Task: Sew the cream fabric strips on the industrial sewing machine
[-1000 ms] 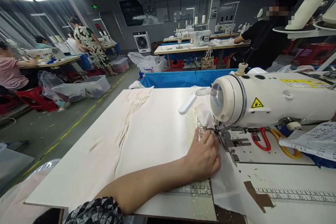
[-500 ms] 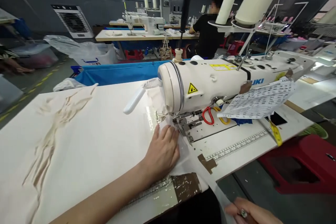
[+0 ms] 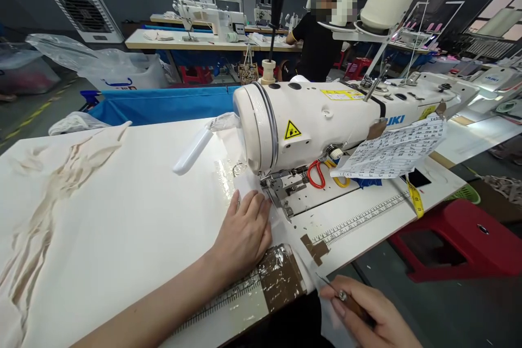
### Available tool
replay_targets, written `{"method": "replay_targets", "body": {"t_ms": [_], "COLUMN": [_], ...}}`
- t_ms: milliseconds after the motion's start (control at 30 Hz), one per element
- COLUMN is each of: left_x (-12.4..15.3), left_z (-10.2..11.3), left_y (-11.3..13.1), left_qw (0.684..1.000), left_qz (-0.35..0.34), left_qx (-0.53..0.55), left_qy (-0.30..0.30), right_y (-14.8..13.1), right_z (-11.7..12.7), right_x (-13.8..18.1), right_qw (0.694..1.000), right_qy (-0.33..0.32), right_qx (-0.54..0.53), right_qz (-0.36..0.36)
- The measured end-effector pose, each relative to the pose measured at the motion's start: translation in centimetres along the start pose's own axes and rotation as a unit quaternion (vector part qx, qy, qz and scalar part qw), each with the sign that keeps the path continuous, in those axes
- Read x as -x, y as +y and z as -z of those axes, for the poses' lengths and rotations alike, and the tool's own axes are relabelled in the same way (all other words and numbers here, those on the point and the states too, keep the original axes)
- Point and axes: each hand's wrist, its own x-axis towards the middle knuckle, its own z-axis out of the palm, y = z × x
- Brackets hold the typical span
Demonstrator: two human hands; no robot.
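My left hand (image 3: 243,234) lies flat, fingers together, pressing a piece of thin white fabric (image 3: 281,228) onto the table just left of the presser foot (image 3: 281,196) of a white sewing machine (image 3: 322,125). Low at the table's front edge, my right hand (image 3: 369,315) is closed round a thin metal tool with a dark handle (image 3: 346,300), its tip pointing up-left toward the fabric's hanging end.
Cream fabric (image 3: 53,185) lies bunched at the table's left. Red and yellow scissors (image 3: 322,173) and a printed paper sheet (image 3: 395,149) sit under the machine arm. A red stool (image 3: 460,239) stands to the right, a blue bin (image 3: 163,106) behind. A person in black (image 3: 316,43) works at a far table.
The view swung right and down. My right hand has come up into view at the table edge holding the tool. My left hand stays flat on the fabric.
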Motion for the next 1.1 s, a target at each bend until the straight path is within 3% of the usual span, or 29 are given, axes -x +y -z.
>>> {"method": "replay_targets", "body": {"t_ms": [200,433,533,667,767,833,933,1000,1067,1100], "left_x": [-0.1,-0.1,-0.1,-0.5,-0.9,-1.2,-1.2,-1.0,-0.7,-0.6], "left_z": [0.0,-0.2,-0.4,-0.2,0.1,0.3,0.4,0.4,0.3,0.3], "left_y": [-0.1,0.0,0.0,-0.1,-0.3,-0.4,-0.5,-0.5,-0.5,-0.5], "left_qw": [1.0,1.0,1.0,0.999,0.997,0.996,0.996,0.997,0.999,0.999], "left_qz": [-0.005,-0.01,-0.015,-0.014,-0.002,0.003,0.0,-0.004,-0.012,-0.017], "left_qx": [-0.012,-0.016,-0.021,-0.04,-0.07,-0.084,-0.083,-0.071,-0.051,-0.04], "left_qy": [0.006,0.009,0.017,0.016,-0.009,-0.02,-0.021,-0.019,-0.015,-0.012], "right_y": [-0.6,-1.7,-2.1,-2.2,-2.2,-2.4,-2.7,-2.9,-2.9,-2.8], "right_z": [-0.3,-0.6,-0.7,-1.2,-2.4,-3.6,-5.3,-6.0,-6.2,-6.1], "right_x": [-1.2,-3.2,-3.8,-4.0,-3.9,-3.6,-3.1,-2.6,-2.2,-2.0], "right_qw": [1.0,0.995,0.993,0.995,0.997,0.976,0.892,0.84,0.822,0.828], "right_qy": [-0.018,-0.007,-0.02,-0.026,-0.03,-0.049,-0.069,-0.063,-0.048,-0.041], "right_qx": [-0.001,0.025,0.031,0.021,-0.074,-0.206,-0.418,-0.502,-0.527,-0.519], "right_qz": [-0.003,0.101,0.112,0.093,0.02,-0.057,-0.157,-0.198,-0.211,-0.207]}}
